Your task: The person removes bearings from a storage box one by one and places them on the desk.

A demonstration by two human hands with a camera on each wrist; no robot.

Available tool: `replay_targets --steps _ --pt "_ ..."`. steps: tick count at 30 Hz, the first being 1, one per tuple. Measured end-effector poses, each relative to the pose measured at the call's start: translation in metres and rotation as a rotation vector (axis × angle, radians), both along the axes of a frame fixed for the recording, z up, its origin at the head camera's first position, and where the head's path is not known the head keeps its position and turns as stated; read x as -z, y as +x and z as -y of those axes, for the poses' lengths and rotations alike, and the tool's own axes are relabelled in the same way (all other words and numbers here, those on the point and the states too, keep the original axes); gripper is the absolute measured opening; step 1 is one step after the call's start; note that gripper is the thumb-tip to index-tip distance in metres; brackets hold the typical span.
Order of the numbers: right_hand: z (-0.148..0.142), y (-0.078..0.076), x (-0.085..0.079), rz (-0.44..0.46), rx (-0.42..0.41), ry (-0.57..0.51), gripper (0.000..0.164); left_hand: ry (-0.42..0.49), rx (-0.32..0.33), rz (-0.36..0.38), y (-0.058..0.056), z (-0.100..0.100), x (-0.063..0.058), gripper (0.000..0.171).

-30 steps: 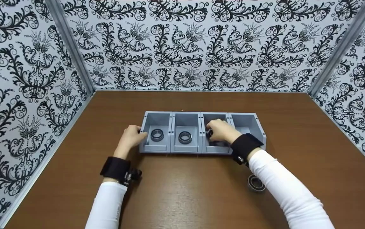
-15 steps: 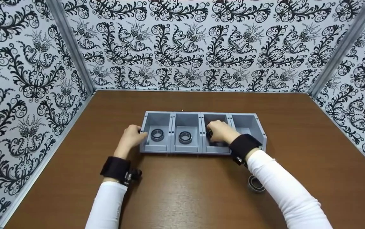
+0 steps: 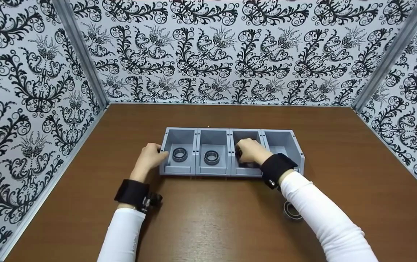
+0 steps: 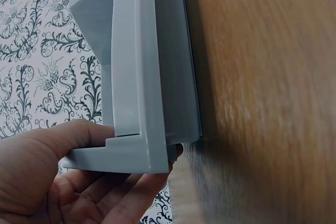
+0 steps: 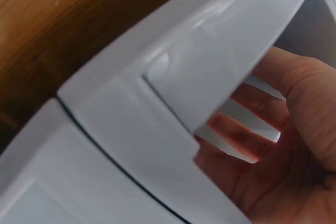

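Currently, the left hand (image 3: 151, 156) pinches four joined grey bins (image 3: 212, 170) at their left end; the right hand (image 3: 252, 150) dips inside the third bin (image 3: 245, 171), its grip hidden.

head view: high, forward-down | wrist views: close | shared: grey bins (image 3: 229, 160)

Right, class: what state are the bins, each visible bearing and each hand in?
Bin row: upright, open-topped, four bins joined.
Left bearing: lying flat in the first bin.
Next bearing: lying flat in the second bin.
Loose bearing: outside the bins, partly hidden.
Left hand: gripping the row's left end.
Right hand: inside the third bin, fingertips hidden, hold unclear.
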State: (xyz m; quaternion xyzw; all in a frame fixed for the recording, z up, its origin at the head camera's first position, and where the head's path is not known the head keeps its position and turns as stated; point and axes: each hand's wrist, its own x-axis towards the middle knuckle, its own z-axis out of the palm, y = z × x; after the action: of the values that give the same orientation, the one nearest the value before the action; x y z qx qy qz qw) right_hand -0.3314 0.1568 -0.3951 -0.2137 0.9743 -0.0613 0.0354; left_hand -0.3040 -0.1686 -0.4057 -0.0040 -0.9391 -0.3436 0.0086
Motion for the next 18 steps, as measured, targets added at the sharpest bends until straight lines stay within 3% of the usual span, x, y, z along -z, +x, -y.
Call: replay_targets --steps 18 --pt "0.0031 0.0016 0.0016 -0.03 0.035 0.001 0.017 0.004 0.008 -0.026 -0.001 0.0012 0.0018 0.02"
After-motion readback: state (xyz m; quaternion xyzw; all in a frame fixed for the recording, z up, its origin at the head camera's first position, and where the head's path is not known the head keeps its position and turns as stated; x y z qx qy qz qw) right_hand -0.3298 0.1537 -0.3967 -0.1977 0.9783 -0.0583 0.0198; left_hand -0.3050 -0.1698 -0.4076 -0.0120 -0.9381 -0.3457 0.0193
